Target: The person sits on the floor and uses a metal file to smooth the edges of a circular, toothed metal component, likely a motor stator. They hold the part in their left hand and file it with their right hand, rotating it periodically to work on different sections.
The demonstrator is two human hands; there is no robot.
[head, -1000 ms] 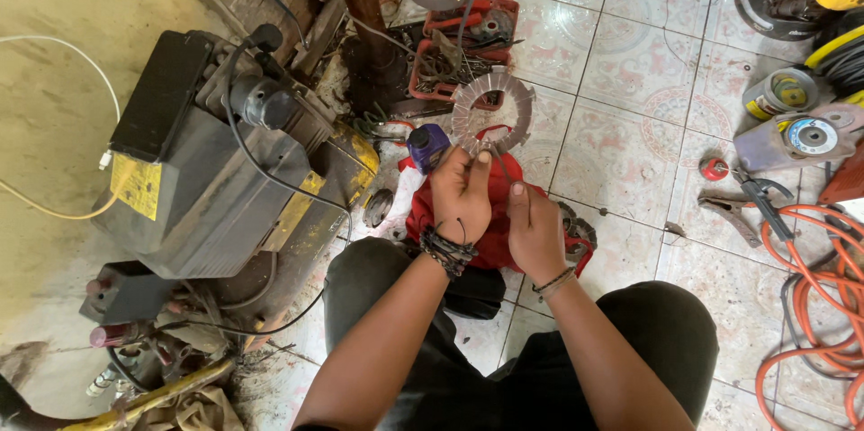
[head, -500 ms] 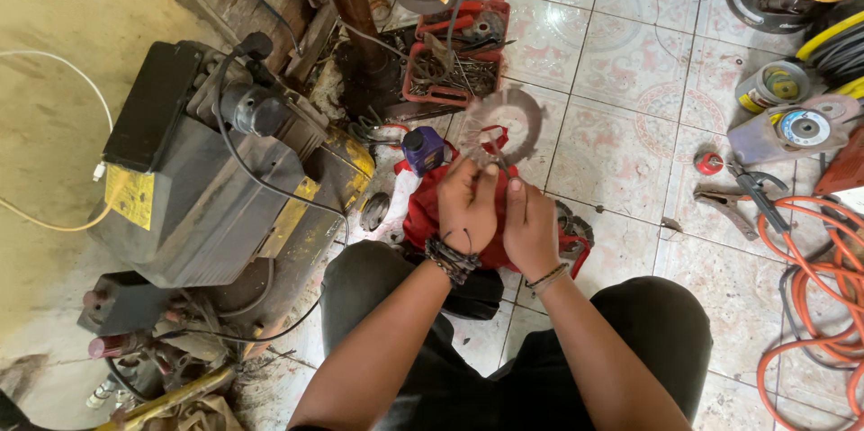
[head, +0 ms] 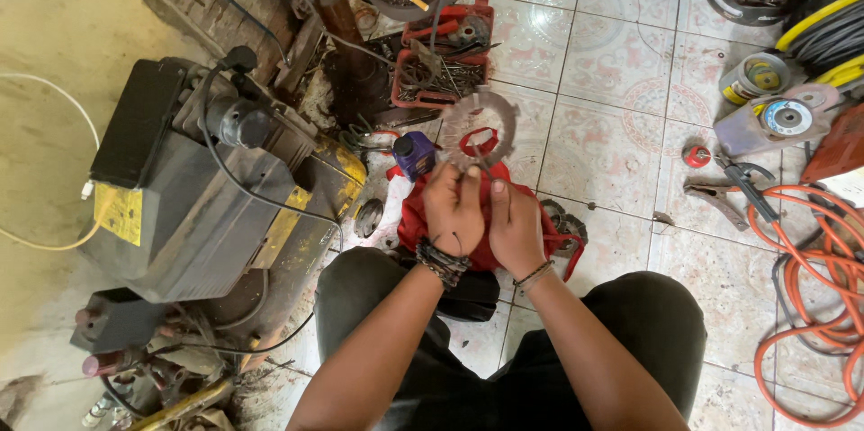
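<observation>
Grey metal notched ring (head: 482, 128), worn and open-centred, is pinched by both hands' fingers (head: 470, 181) above red cloth (head: 423, 224).

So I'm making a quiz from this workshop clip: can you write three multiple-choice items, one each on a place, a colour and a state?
1. Where does the coiled hose lie?
A. on the tiles at the right edge
B. on the black machine
C. in the red tray

2. What colour is the cloth under the hands?
A. blue
B. red
C. white

3. How is the notched metal ring held?
A. flat on the floor, untouched
B. hung on a hook
C. raised by both hands

Answers: 1 A, the orange hose loops on the tiles. 2 B, the cloth is red. 3 C, the left hand and right hand pinch the notched metal ring.
</observation>
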